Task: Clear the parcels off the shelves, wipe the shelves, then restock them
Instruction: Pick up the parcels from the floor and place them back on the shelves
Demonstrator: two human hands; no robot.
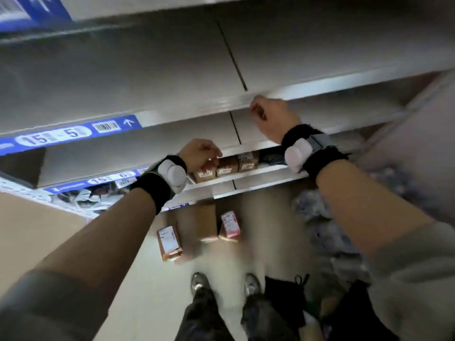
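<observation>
**Mid-clearout at the parcel shelves, both hands up**

Looking down along both forearms at grey metal shelving (147, 77), whole frame pretty motion-blurred.

Left hand (200, 153) down at the lower shelf (258, 172), fingers curled over the top of the leftmost brown box (205, 173) in a row of three. Looks like a grip on its upper edge, but too smeary to be sure how tight. Second box (226, 166) right beside it, third box (248, 160) touching that one, all standing upright with white labels facing out. Something dark and crumpled (270, 156) further right on the same shelf, can't tell what.

Right hand (270, 119) higher up, at the front lip of the middle shelf (320, 86). Fingers curled in, loosely fisted, knuckles near the edge. Nothing visibly held, though can't tell for certain whether something small is pinched in there.

Black wristbands with white pods on both wrists, left pod (172, 175), right pod (295, 155).

Blue shelf-edge tags: "15 - 5" strip (71, 134) with a barcode and an up arrow, and a "15 - 6" strip (110, 179) below it. Messy silvery packets (86, 195) on the shelf under that, left side.

On the floor (147, 291): labelled brown parcel (169, 242) lying flat, plain brown carton (208, 223) next to it, pink-and-white box (230, 226) just right of that. Heap of pale plastic-bagged stuff (325, 225) over on the right. Two grey shoes (199, 281) at the bottom, black bag (285, 299) beside them.
</observation>
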